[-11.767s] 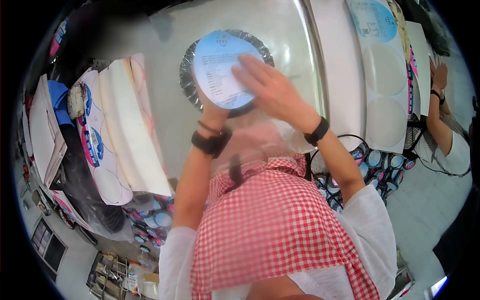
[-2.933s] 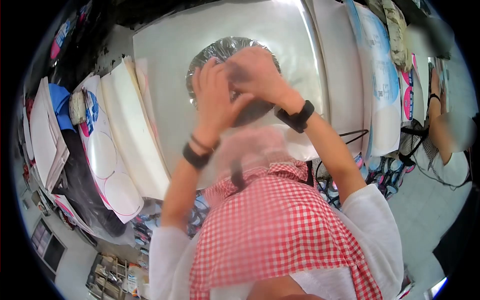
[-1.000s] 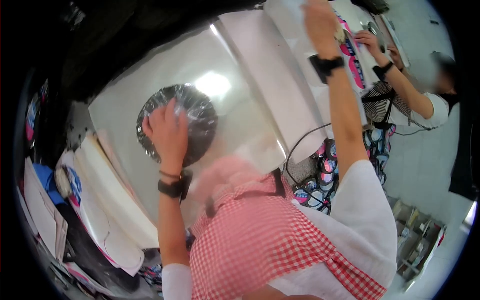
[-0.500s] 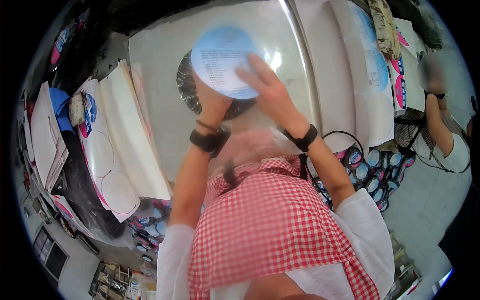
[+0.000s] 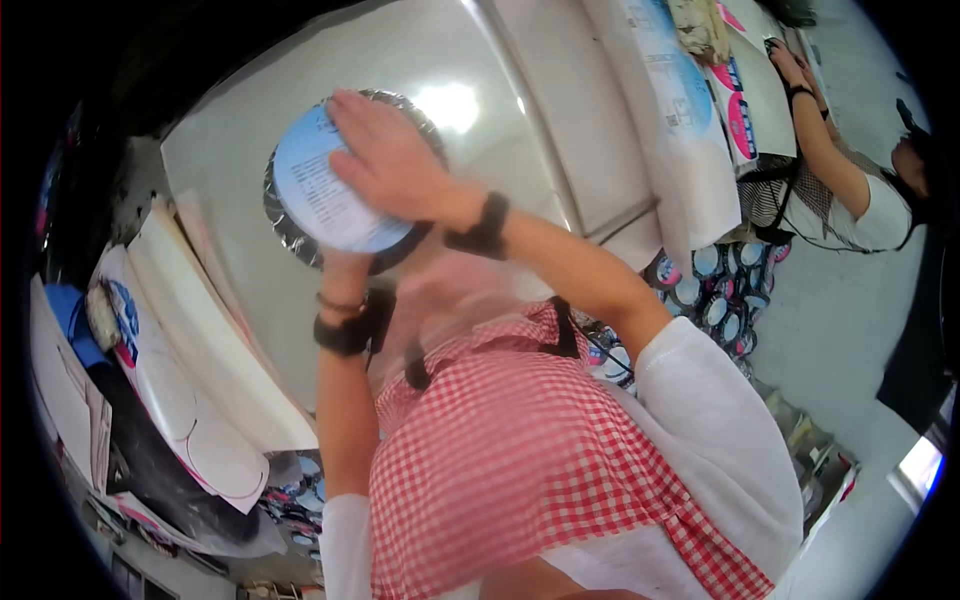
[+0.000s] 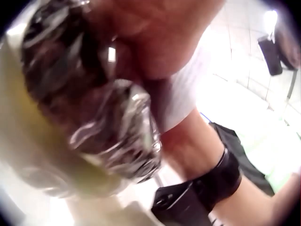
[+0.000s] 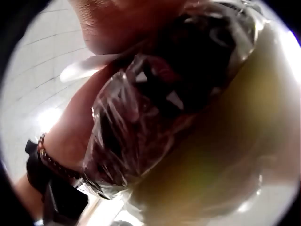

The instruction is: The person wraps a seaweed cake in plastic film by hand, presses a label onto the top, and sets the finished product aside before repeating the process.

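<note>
A round paper label [image 5: 305, 185], pale blue fading to white and printed with fine rows of dark text, lies over a dark, disc-shaped package [image 5: 400, 252] wrapped in glossy clear film, whose crinkled black rim shows around the paper's edge. Both are on a smooth grey worktop [image 5: 230, 150] with a soft sheen, near the person's left side. The right hand [image 5: 395, 165] is laid flat across the label's right half, its fingers straight and close together, gripping nothing. The left hand [image 5: 345, 265] reaches in under the label's lower edge; its fingers are hidden by the paper and the wrist views are blurred, so I cannot tell whether they are holding anything. Close up, the film bunches into sharp, shiny folds. To the person's left lies a stack of long, creamy white paper [image 5: 205, 320], its edges slightly curved. On the right, a flexible white sheet printed with blue circles [image 5: 680, 110] bends downward. A red-and-white gingham cloth apron [image 5: 490, 420] covers the person's front.
</note>
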Action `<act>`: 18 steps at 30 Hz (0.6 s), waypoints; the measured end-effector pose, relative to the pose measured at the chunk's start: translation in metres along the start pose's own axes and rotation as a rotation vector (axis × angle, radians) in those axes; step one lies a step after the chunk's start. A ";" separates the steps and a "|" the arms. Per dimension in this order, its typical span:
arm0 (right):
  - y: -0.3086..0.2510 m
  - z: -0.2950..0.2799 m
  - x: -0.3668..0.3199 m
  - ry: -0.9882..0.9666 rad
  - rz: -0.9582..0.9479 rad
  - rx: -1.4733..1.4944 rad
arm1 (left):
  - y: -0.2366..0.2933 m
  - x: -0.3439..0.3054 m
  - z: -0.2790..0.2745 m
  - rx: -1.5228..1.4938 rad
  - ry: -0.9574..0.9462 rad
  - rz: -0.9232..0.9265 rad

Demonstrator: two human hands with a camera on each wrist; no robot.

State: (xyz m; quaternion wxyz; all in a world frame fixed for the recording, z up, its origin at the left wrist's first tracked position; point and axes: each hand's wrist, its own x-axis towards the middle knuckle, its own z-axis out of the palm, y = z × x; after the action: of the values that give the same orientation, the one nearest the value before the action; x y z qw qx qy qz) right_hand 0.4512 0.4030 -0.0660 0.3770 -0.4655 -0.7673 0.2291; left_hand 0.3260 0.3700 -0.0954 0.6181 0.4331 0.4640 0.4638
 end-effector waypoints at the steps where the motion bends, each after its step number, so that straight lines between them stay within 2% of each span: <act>1: 0.003 0.005 0.001 0.034 -0.007 0.012 | 0.006 0.001 -0.001 0.001 0.016 0.003; 3: 0.008 0.009 -0.001 -0.023 0.004 -0.076 | 0.020 -0.001 -0.005 -0.064 0.098 0.048; 5: 0.000 0.013 0.000 -0.106 0.052 -0.152 | 0.028 -0.007 -0.002 -0.208 0.208 0.188; 6: 0.001 0.016 0.001 -0.120 0.006 -0.190 | 0.028 -0.006 -0.001 -0.311 0.246 0.296; 8: -0.007 0.024 0.003 -0.144 -0.085 -0.177 | 0.030 -0.006 -0.006 -0.178 0.247 0.374; 9: -0.014 0.025 0.004 -0.182 -0.116 -0.250 | 0.035 -0.007 -0.002 -0.401 0.304 0.317; 13: -0.012 0.033 0.004 -0.170 -0.199 -0.422 | 0.039 -0.020 -0.023 -0.153 0.575 0.476; 18: -0.041 0.037 -0.002 -0.176 -0.241 -0.628 | 0.022 -0.032 -0.039 -0.202 0.489 0.307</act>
State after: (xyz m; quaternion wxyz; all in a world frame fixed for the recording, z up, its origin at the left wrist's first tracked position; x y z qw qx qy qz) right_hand 0.4001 0.3823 -0.0607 0.1720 -0.4432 -0.8794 -0.0249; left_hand 0.2795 0.3467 -0.0766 0.4506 0.3102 0.4797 0.6860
